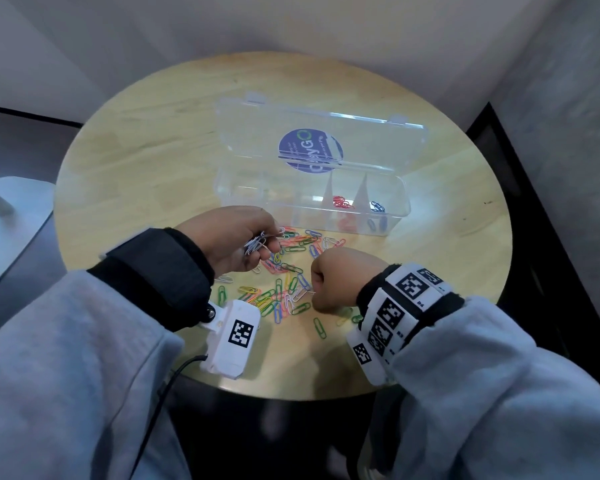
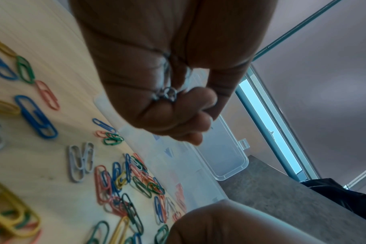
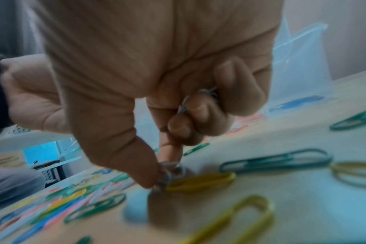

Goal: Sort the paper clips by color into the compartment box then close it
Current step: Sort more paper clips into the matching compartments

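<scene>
A clear compartment box (image 1: 395, 216) stands open on the round wooden table (image 1: 153, 133), its lid (image 1: 378, 133) leaning back. Red clips (image 1: 342, 203) lie in one compartment and blue clips (image 1: 377, 206) in the rightmost one. A heap of mixed coloured clips (image 1: 284, 282) lies in front of the box. My left hand (image 1: 236, 240) grips a bunch of white clips (image 1: 257, 242) above the heap's left side. My right hand (image 1: 336, 277) pinches a white clip (image 3: 169, 173) at the table with thumb and forefinger, and its curled fingers hold more white clips (image 3: 198, 99).
Loose green and yellow clips (image 3: 276, 161) lie on the table round my right hand. A white stool (image 1: 11, 216) stands left of the table. A grey wall and a dark ledge (image 1: 534, 237) run along the right.
</scene>
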`<state>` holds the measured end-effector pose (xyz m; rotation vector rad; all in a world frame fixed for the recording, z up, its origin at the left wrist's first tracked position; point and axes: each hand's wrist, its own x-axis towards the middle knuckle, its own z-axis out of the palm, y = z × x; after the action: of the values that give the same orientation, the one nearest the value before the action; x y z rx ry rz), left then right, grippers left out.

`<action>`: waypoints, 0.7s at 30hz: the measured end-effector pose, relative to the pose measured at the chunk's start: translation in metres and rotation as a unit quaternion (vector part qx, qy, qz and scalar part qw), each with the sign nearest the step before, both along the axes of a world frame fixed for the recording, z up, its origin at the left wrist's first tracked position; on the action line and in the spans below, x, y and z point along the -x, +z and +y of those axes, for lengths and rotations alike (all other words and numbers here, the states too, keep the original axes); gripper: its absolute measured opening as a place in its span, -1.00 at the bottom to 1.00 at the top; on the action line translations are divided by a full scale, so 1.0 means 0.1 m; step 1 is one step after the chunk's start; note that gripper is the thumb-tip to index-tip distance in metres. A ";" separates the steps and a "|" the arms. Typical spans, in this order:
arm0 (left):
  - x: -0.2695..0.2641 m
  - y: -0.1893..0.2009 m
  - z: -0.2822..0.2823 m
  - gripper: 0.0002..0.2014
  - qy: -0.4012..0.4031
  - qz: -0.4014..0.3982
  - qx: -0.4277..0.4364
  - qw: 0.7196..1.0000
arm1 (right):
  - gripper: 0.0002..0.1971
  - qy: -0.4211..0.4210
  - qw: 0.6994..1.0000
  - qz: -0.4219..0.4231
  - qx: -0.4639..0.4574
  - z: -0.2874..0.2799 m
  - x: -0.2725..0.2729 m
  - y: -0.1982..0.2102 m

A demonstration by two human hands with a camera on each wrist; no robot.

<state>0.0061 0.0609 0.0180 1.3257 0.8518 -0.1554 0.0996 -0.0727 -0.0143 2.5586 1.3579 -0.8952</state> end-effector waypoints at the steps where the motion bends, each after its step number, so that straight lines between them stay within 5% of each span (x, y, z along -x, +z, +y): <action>1: 0.00 -0.01 0.01 -0.84 0.004 -0.001 0.002 1.000 | -0.96 -0.009 1.000 0.011 0.000 -0.01 -0.02 0.03; 6: 0.02 -0.02 0.07 -0.84 0.046 -0.019 0.032 0.998 | -0.85 -0.152 0.973 0.155 -0.078 -0.14 -0.30 0.24; 13: 0.02 0.08 0.07 -0.78 0.111 -0.082 0.111 0.984 | -0.77 -0.386 0.771 0.426 -0.276 -0.22 -0.41 0.38; 21: -0.03 0.19 0.06 -0.74 0.127 -0.141 0.151 0.970 | -0.72 -0.449 0.638 0.524 -0.342 -0.23 -0.39 0.43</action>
<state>0.0095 0.0670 0.0371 0.9179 0.7139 0.1011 0.1385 -0.0955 0.0288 3.4401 0.2059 -2.8599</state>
